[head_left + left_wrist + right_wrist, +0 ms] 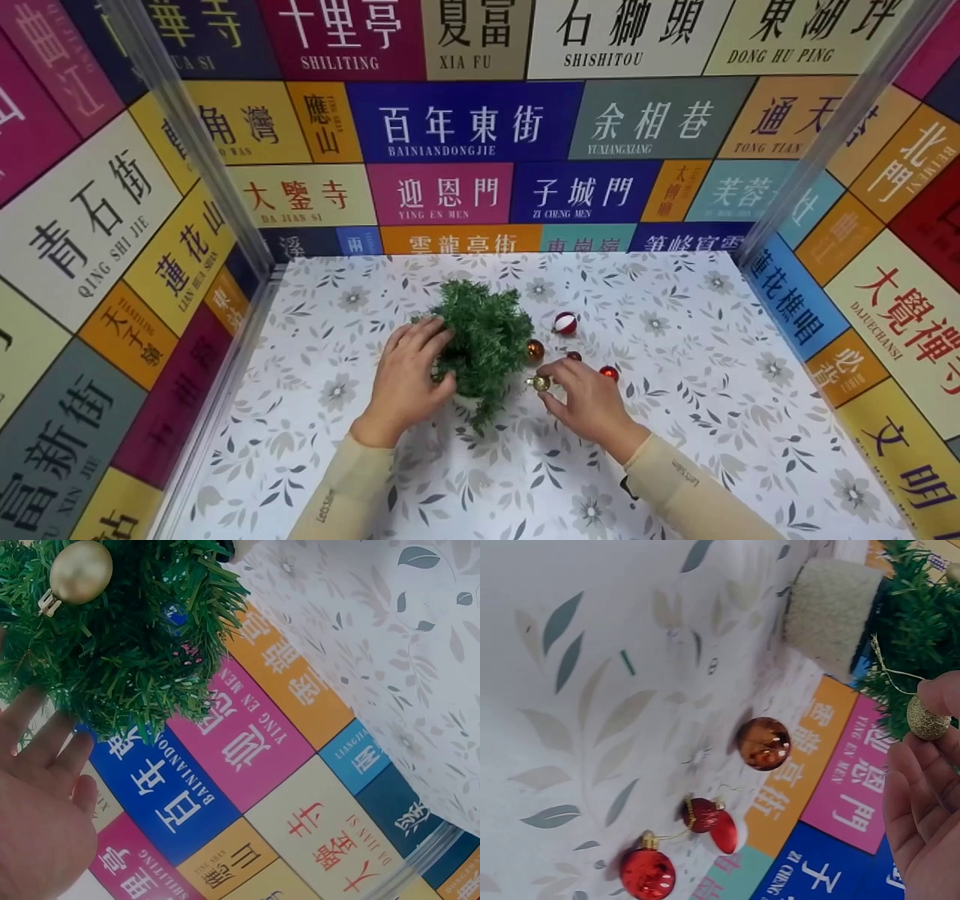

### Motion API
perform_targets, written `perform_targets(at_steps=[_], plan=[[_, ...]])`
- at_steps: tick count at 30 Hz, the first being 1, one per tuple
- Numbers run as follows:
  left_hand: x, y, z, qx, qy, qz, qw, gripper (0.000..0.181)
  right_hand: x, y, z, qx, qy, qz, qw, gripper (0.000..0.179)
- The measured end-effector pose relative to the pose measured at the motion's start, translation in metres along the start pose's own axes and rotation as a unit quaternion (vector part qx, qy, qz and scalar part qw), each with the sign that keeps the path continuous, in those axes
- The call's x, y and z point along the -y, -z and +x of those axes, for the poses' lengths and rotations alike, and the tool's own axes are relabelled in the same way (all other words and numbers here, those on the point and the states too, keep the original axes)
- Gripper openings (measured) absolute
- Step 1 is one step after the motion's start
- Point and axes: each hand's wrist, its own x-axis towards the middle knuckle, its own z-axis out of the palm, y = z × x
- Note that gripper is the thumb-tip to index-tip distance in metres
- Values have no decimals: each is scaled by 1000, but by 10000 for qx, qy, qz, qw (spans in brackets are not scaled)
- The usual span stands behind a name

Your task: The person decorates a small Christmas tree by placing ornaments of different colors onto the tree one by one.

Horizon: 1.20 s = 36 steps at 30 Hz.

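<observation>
A small artificial Christmas tree point(484, 330) stands on the patterned tabletop, its pale pot point(832, 611) showing in the right wrist view. My left hand point(409, 375) is at the tree's left side, fingers loosely extended against the outer branches point(142, 682). A matte gold bauble point(81, 572) sits among the green needles in the left wrist view. To the right of the tree, my right hand point(589, 401) pinches a glittery gold bauble point(928, 717) between thumb and fingers. Its thin gold hanging loop point(885, 667) points towards the branches.
Loose baubles lie right of the tree: a copper one point(535, 350), a red-and-white one point(565, 323), a dark red one point(701, 815) and a shiny red one point(648, 874). Panels with printed signs point(465, 120) wall the table at the back and sides.
</observation>
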Motion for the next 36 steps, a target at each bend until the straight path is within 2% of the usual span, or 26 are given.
perform_targets(at_steps=[11,21,29,36], plan=[[-11,-2,2,-272,-253,-73,9993,56,18,13,4,-449,320,331,9979,29],[-28,-4,1,-436,-556,-223,9973,55,33,21,10,-780,557,650,9933,31],[-37,-10,2,-821,-834,-463,9920,43,40,24,14,-851,555,954,9902,32],[-43,-15,4,-1107,-1094,-554,9863,22,45,28,17,-864,429,1317,9866,34]])
